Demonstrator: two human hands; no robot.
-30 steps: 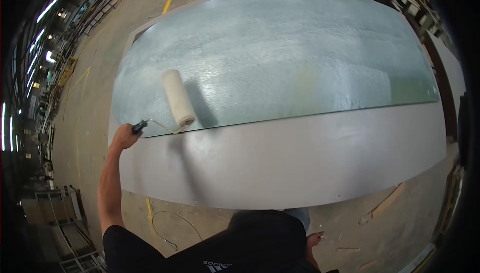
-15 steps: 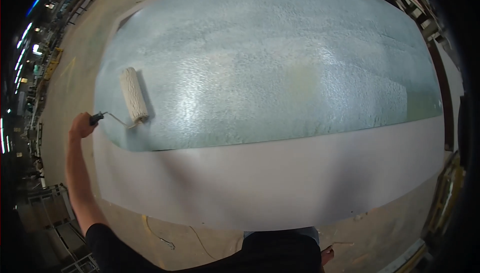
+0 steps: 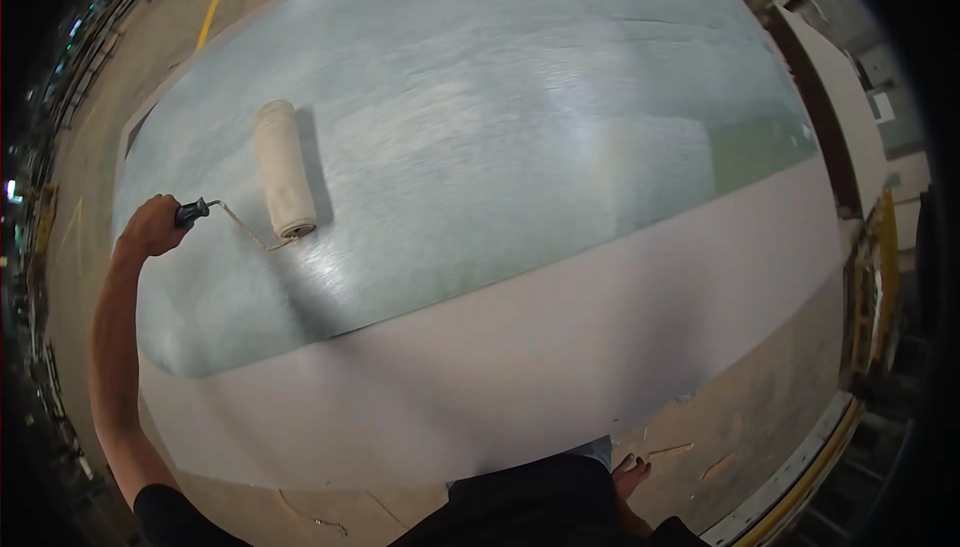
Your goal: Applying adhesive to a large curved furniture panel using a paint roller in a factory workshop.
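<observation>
The black handle (image 3: 192, 213) of a paint roller (image 3: 284, 182) is gripped in the left hand (image 3: 152, 228), its fingers curled tight around it near the left edge of a large panel (image 3: 560, 367) that lies flat over the floor (image 3: 760, 427). The cream roller sleeve is laid on the glossy, pale green wetted sheet (image 3: 520, 137) that covers the far part of the panel, just beside the hand, while a plain grey strip is left bare along the near edge. The right hand is not seen.
</observation>
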